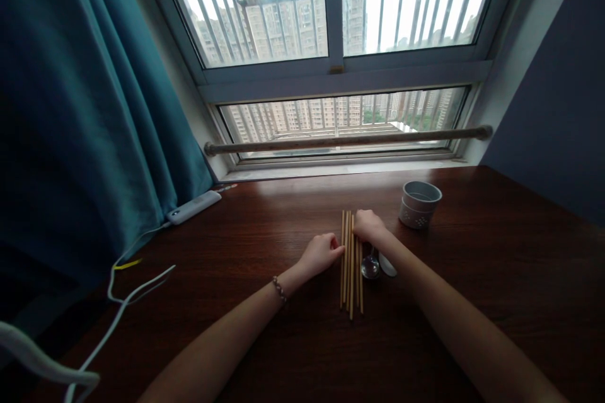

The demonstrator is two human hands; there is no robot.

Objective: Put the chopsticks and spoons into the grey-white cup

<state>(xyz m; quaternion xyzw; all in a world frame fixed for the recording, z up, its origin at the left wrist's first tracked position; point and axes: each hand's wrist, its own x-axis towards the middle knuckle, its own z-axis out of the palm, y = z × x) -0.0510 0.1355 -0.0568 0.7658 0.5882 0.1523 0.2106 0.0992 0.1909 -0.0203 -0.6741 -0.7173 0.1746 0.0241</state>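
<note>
A bundle of wooden chopsticks (350,264) lies in the middle of the dark wooden table (472,302), with its length running from 12 to 6 o'clock. The left hand (321,253) sits at the bundle's 9 o'clock. Its fingers are curled in and the tips rest against the outermost stick. The right hand (369,225) lies at about 1 o'clock of the bundle, knuckles up, with its fingers bent down onto the upper ends of the sticks. Whether either hand actually pinches a stick cannot be told. A beaded bracelet (280,289) circles the left wrist.

Just beside the sticks at 3 o'clock lie a metal spoon (370,266) and a white spoon (387,264), both partly under the right forearm. Farther off at 2 o'clock stands a grey perforated utensil holder (418,204), upright and well apart from the hands.

At 10 o'clock a white power strip (193,207) rests against the sill. It carries a small blue mark, too small to read. A white cable (118,312) trails from it toward 8 o'clock. A teal curtain (85,107) hangs along the left, and a wooden rod (350,138) crosses the barred window (331,12) at 12 o'clock.
</note>
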